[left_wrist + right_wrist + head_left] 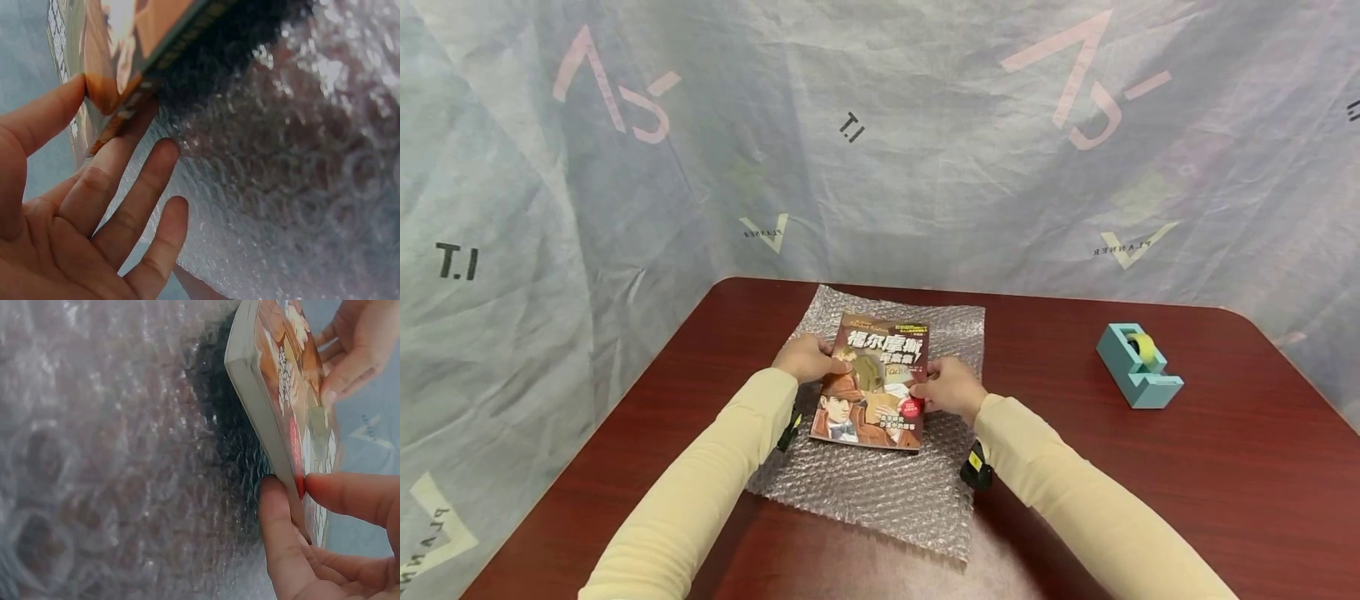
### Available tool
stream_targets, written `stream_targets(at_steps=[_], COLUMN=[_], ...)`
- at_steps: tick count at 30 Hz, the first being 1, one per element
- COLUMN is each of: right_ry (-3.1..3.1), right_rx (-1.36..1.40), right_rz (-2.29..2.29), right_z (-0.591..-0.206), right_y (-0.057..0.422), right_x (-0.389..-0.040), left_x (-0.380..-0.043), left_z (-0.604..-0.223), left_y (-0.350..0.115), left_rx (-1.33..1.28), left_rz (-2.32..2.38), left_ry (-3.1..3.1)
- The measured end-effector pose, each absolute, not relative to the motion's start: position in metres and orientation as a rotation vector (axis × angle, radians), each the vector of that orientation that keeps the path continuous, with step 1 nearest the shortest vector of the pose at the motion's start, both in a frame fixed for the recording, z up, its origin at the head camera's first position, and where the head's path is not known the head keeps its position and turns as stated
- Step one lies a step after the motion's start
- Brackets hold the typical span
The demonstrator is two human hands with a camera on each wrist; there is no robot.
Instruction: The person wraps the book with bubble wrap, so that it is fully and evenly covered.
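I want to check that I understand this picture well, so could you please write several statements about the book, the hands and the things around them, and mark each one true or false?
1. The left hand and the right hand both hold the book. True.
2. The book is face down. False: its illustrated front is up.
3. The bubble wrap is spread on the table, beneath the book. True.
4. The bubble wrap is folded over the book. False: it is open, with the book above it.
5. A turquoise tape dispenser stands to the right of the bubble wrap. True.
6. One hand touches the tape dispenser. False: both hands are at the book.
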State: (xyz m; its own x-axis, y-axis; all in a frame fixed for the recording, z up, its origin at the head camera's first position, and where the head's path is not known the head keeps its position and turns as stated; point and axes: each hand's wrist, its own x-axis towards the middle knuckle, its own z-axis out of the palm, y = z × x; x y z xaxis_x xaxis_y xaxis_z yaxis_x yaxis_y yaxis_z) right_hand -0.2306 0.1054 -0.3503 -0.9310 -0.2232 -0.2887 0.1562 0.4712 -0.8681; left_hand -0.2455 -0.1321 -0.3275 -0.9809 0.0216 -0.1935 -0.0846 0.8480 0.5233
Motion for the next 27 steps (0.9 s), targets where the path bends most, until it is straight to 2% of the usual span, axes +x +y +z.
stream_targets(at_steps=[18,27], right_ry=[2.458,2.512], right_rx=[-0.026,0.001], right_rz=[-1.335,-1.264], right_z=[-0.345,-0.344], right_y=[0.103,0.100], right_x=[-0.231,-0.233], left_x=[-0.245,-0.251], left_z=[-0.328,-0.341], left_y=[-0.124,-0.120], left_rx=[0.010,-0.007], left_rz=[0.541,0.380], left_ry=[2.990,3.086])
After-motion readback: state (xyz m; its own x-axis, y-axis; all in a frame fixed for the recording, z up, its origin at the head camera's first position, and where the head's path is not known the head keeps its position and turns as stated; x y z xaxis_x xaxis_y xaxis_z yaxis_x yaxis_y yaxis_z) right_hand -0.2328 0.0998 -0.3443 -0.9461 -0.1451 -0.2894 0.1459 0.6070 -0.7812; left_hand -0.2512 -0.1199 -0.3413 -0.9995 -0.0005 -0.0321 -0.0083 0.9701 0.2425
